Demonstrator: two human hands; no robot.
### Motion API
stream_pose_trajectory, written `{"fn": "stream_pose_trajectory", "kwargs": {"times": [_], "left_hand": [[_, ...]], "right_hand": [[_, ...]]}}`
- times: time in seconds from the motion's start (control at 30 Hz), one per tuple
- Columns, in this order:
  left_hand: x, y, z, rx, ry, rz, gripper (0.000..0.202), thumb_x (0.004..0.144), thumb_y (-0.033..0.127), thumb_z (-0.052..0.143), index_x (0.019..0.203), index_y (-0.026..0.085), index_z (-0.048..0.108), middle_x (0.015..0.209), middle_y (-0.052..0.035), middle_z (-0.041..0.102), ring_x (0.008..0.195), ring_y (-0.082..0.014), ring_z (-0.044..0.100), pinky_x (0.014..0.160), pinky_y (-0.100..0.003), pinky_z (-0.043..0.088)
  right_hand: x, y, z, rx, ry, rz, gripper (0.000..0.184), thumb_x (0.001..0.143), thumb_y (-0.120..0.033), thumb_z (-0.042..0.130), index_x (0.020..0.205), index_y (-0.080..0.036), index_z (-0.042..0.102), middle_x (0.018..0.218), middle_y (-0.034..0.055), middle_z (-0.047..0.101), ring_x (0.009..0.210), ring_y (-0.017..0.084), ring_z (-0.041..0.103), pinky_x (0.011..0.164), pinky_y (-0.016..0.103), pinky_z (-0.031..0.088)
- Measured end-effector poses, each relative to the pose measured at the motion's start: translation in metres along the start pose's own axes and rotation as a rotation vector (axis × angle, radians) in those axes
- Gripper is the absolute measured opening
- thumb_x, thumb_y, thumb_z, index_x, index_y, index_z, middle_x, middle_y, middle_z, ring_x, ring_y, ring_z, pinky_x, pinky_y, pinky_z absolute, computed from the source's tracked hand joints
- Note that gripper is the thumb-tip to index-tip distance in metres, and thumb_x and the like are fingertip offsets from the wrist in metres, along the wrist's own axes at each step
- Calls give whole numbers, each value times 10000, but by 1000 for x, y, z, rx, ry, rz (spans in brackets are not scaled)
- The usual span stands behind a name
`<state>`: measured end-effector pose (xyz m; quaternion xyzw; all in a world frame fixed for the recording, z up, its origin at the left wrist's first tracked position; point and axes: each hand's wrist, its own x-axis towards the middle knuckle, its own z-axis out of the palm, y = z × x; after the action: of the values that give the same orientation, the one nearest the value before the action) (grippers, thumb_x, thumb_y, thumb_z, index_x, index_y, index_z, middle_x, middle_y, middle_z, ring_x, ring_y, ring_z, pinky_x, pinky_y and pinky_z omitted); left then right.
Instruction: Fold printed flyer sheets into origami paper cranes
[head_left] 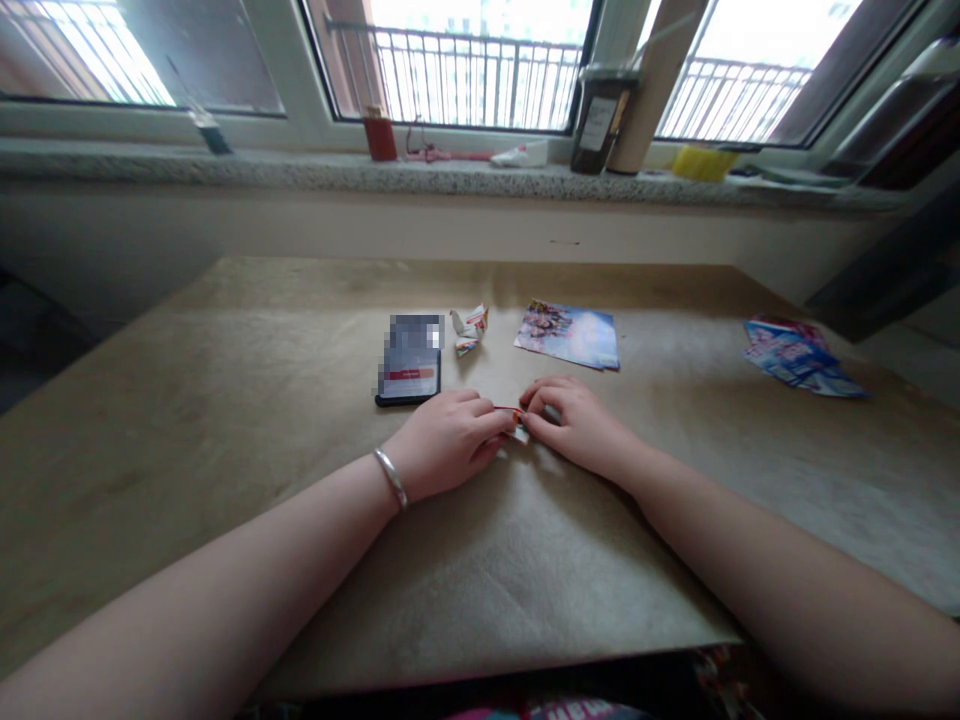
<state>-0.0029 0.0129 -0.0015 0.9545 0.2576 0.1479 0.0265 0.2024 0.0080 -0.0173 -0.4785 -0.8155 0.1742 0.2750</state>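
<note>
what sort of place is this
Probably a room in a home, likely a flat: metal balcony railings stand outside the windows, a red container sits among household bits on the speckled stone sill, and a tan-topped work surface sits below.

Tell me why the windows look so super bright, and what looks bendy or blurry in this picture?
In the head view, glare from the window washes out the outdoors; the speckled stone windowsill bows from the wide lens; the phone is blocked into blurry squares; the small folded paper between the left hand and right hand is too tiny to see sharply.
</note>
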Motion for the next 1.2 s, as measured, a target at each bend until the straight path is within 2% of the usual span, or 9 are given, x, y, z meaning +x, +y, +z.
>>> {"fn": "stream_pose_trajectory", "kwargs": {"times": [0.2,0.37,0.53,0.67,0.9,1.1,1.2], "left_hand": [[0,0,1,-44,36,-49,252,883,191,463,1081,173,619,993,-67,671,891,-179,595,836,-331,488],[-1,-3,1,-62,51,-72,283,859,174,483,1108,160,618,1001,-78,663,909,-195,592,814,-336,500],[-1,-3,1,-157,101,-102,252,857,172,498,1076,178,621,1032,-77,632,896,-176,593,781,-309,498],[-1,-2,2,-247,164,-137,164,872,198,499,977,182,624,969,-57,616,854,-151,593,759,-280,491],[0,-1,5,-358,200,-201,136,846,204,555,978,206,588,957,-30,572,841,-134,575,765,-272,484],[-1,3,13,-472,347,-303,356,780,190,612,1091,186,440,896,-19,574,792,-131,572,727,-278,502],[-1,4,15,-529,370,-337,469,776,202,618,1171,193,365,905,-15,562,800,-127,570,733,-278,503]], "right_hand": [[-2,-3,0,-1,38,168,122,768,-266,577,674,-188,581,688,29,621,726,173,543,657,291,405],[-3,-1,5,292,11,269,120,706,-278,607,744,-191,534,633,-21,576,570,118,515,542,243,401],[-3,-1,9,477,23,275,200,673,-227,611,822,-201,480,636,-49,542,566,105,512,555,240,411],[-3,-8,8,553,14,251,203,696,-243,608,840,-201,471,651,-54,523,566,90,495,543,228,398],[-5,-13,6,584,4,252,238,712,-225,613,896,-205,462,702,-50,540,598,82,511,538,213,383],[-4,-16,5,621,22,254,261,708,-246,634,906,-202,469,742,-30,584,625,92,539,547,219,379],[-3,-17,4,649,20,260,287,700,-280,653,909,-200,472,730,-29,593,617,96,543,541,220,373]]}}
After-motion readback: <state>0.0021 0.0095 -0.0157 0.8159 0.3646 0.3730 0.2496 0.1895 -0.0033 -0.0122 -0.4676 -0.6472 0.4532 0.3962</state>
